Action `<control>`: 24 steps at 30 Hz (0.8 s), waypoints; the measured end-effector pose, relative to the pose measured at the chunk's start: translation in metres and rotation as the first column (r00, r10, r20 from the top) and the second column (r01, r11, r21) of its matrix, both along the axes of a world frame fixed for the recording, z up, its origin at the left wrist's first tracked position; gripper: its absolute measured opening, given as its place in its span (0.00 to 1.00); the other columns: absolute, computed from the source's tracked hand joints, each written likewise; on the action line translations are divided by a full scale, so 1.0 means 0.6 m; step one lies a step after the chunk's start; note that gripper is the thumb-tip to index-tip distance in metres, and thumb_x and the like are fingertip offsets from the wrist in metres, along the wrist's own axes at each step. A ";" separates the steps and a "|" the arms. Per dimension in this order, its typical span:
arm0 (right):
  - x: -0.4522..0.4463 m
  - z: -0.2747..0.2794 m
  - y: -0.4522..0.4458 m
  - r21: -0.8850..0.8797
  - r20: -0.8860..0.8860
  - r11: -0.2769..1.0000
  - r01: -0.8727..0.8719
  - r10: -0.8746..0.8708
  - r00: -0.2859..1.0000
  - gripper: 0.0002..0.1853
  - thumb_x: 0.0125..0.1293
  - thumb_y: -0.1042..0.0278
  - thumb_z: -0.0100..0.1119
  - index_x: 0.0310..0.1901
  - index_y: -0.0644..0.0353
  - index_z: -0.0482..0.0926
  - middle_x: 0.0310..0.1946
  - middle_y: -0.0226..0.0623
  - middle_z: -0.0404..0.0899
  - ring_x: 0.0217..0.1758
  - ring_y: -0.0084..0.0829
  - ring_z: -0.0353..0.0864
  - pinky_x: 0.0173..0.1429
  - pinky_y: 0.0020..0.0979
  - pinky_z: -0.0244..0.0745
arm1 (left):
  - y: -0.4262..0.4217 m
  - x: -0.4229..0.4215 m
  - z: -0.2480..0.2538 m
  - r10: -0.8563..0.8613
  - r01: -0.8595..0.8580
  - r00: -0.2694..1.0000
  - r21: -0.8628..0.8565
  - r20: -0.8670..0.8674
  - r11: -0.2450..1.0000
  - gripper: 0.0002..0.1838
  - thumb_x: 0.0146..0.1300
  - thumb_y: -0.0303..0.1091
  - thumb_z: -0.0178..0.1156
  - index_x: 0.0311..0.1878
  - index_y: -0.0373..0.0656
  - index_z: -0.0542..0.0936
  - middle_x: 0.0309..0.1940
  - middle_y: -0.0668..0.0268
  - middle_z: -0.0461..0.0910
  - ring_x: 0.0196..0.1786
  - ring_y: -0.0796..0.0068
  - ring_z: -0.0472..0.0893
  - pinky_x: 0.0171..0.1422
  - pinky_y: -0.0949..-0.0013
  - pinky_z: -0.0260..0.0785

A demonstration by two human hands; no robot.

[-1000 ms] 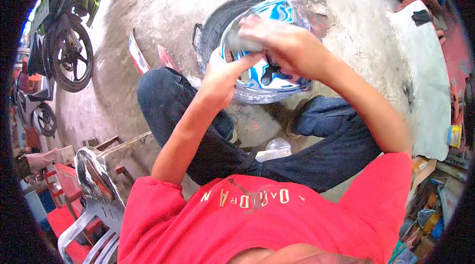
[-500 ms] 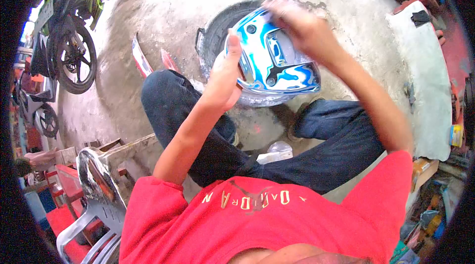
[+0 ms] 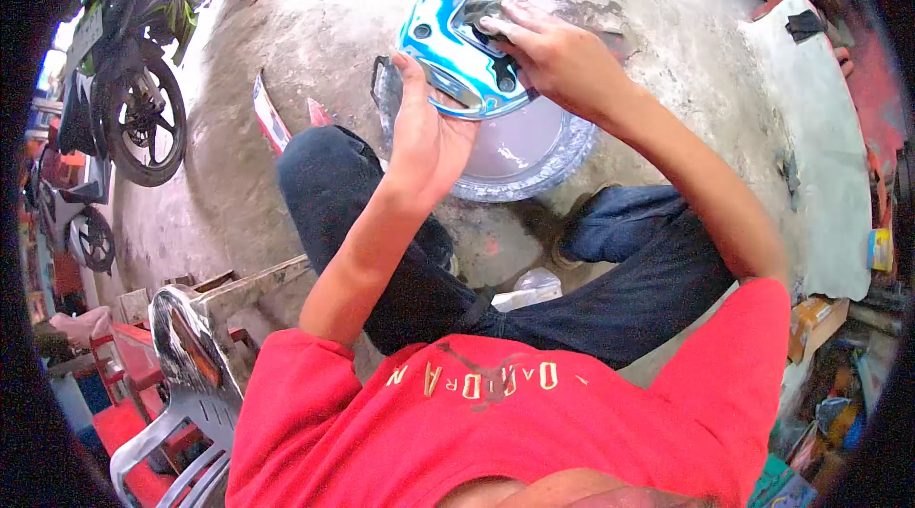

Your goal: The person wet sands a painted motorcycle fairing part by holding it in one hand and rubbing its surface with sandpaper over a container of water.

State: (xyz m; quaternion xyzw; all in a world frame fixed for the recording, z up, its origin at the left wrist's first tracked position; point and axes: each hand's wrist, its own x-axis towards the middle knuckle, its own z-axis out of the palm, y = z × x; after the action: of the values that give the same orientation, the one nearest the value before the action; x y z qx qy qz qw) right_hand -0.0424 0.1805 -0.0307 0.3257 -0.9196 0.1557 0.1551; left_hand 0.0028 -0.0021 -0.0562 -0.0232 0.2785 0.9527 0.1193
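A blue and white swirl-patterned panel [image 3: 443, 27] with cut-outs is tilted above a round dark basin [image 3: 572, 141] of greyish liquid. My left hand [image 3: 429, 132] grips the panel's lower left edge, its thumb on the near side. On the panel's right part, my right hand [image 3: 548, 46] presses a dark grey pad or cloth [image 3: 484, 20] with bent fingers. Part of the panel is hidden behind that hand and the pad.
Red and white curved pieces [image 3: 271, 112] lie on the floor left of the basin. A motorcycle [image 3: 143, 79] stands at upper left, a grey plastic chair [image 3: 200, 394] at lower left. A clear plastic bag [image 3: 534, 287] lies between my legs. A pale board [image 3: 829, 174] is at right.
The panel has moved up and left, uncovering the liquid in the basin. My right hand has come down from the panel's top edge onto its right part.
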 end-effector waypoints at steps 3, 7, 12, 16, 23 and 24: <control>0.042 -0.016 -0.026 -0.024 -0.152 0.987 -0.157 0.151 0.977 0.26 0.65 0.70 0.58 0.66 0.49 0.75 0.66 0.51 0.73 0.68 0.48 0.75 0.68 0.41 0.73 | -0.004 -0.011 0.005 0.021 -0.020 0.996 0.012 -0.082 1.000 0.30 0.79 0.57 0.33 0.72 0.46 0.63 0.68 0.60 0.71 0.69 0.65 0.72 0.74 0.54 0.65; 0.015 -0.015 -0.002 -0.008 -0.204 0.989 -0.149 0.144 0.968 0.25 0.64 0.70 0.58 0.64 0.49 0.77 0.65 0.47 0.74 0.66 0.45 0.77 0.67 0.41 0.74 | -0.004 -0.019 0.007 0.075 -0.078 0.997 0.086 0.033 0.993 0.25 0.81 0.50 0.37 0.69 0.42 0.66 0.66 0.57 0.73 0.67 0.63 0.74 0.74 0.53 0.66; 0.032 -0.017 0.004 -0.017 -0.218 0.995 -0.100 0.094 0.971 0.27 0.63 0.73 0.61 0.65 0.49 0.76 0.65 0.49 0.74 0.66 0.46 0.77 0.68 0.42 0.74 | -0.004 -0.020 0.011 0.065 -0.068 0.997 0.075 0.047 0.995 0.23 0.81 0.47 0.37 0.67 0.43 0.67 0.64 0.58 0.74 0.66 0.62 0.75 0.73 0.53 0.68; 0.033 -0.014 0.010 -0.022 -0.201 0.981 -0.194 0.186 0.962 0.21 0.65 0.68 0.55 0.61 0.57 0.76 0.59 0.53 0.78 0.62 0.49 0.79 0.65 0.44 0.76 | -0.008 -0.015 0.004 0.056 -0.063 0.994 0.074 0.097 0.995 0.22 0.81 0.47 0.37 0.67 0.44 0.67 0.63 0.58 0.75 0.66 0.62 0.76 0.72 0.51 0.68; 0.082 -0.012 0.007 0.014 -0.059 0.978 -0.210 0.211 0.976 0.23 0.66 0.71 0.52 0.64 0.55 0.74 0.61 0.54 0.76 0.64 0.49 0.78 0.67 0.42 0.75 | -0.034 -0.008 -0.034 -0.093 0.093 0.996 0.209 -0.009 0.973 0.21 0.82 0.43 0.37 0.68 0.43 0.67 0.63 0.59 0.75 0.66 0.63 0.75 0.72 0.52 0.68; 0.075 -0.015 0.014 -0.018 -0.052 0.967 -0.253 0.251 0.966 0.23 0.66 0.71 0.52 0.64 0.54 0.74 0.61 0.54 0.76 0.65 0.48 0.78 0.67 0.43 0.75 | -0.040 -0.006 -0.041 -0.151 0.161 0.987 0.264 -0.058 0.951 0.21 0.82 0.43 0.37 0.68 0.43 0.67 0.63 0.59 0.75 0.66 0.63 0.75 0.72 0.52 0.68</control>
State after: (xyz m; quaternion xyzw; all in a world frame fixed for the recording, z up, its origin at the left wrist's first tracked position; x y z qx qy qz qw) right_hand 0.0027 0.1892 -0.0399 0.4417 -0.8646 0.1773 0.1609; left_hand -0.0008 -0.0263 -0.0810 0.0331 0.1501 0.9695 0.1911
